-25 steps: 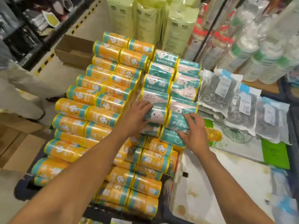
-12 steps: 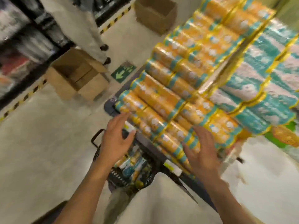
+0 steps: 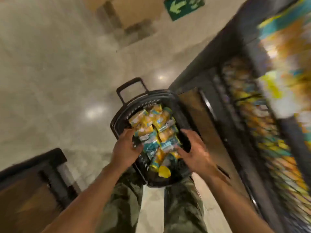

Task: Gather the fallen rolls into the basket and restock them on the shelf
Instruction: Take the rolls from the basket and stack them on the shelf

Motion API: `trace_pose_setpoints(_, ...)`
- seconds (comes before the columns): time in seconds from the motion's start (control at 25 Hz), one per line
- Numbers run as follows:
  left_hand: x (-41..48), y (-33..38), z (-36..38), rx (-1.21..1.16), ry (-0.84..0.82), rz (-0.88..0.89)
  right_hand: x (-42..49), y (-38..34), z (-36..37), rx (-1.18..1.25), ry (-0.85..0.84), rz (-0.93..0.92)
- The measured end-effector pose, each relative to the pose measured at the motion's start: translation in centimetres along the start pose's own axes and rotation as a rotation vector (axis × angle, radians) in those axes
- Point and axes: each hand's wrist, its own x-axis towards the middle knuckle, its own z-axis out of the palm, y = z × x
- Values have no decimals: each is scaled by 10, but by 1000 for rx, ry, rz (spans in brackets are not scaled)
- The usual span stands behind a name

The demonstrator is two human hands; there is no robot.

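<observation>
Reaching down from the shelf [image 3: 218, 52] they had tidied a second earlier, the left hand [image 3: 126, 147] and right hand [image 3: 196, 154] flanked the teal and orange rolls [image 3: 156, 132] in the black basket [image 3: 117, 120] on the floor, grip indeterminate through blur, indicating restocking remained unfinished.

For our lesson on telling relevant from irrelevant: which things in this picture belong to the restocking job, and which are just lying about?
Job in hand: basket; rolls inside it; shelf, blurred; left hand and right hand, both at the basket.

Lying about: cardboard box; green arrow floor sign; dark stand, lower left.
</observation>
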Motion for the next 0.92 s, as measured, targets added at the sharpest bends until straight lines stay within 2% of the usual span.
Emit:
trace_pose_setpoints(0.12, 59, -58, 81, -133, -54, -157, 102, 55, 73, 2, -185, 110)
trace_pose_setpoints(0.2, 94, -92, 131, -141, 21, -228, 164, 91, 111, -82, -175, 78)
trace_pose_setpoints(0.28, 123, -109, 168, -257, 98, -235, 209, 117, 136, -249, -200, -62)
trace_pose_setpoints(0.4, 165, -124, 207, -210, 187, -150, 249, 150, 163, -542, -326, -337)
trace_pose_setpoints(0.52, 187, -129, 228, -46, 261, -97, 259, 167, 178, -650, -205, -462)
trace_pose_setpoints(0.6, 195, -130, 230, 14, 301, -88, 258, 172, 180, -628, -134, -539)
trace_pose_setpoints(0.68, 193, -128, 219, 0, 303, -78, 250, 167, 174, -550, -126, -517)
trace_pose_setpoints(0.84, 152, -114, 156, -186, 265, -166, 198, 121, 152, -228, -66, -230)
trace_pose_setpoints(0.92, 114, -98, 107, -238, 261, -188, 160, 82, 131, -52, -42, -153)
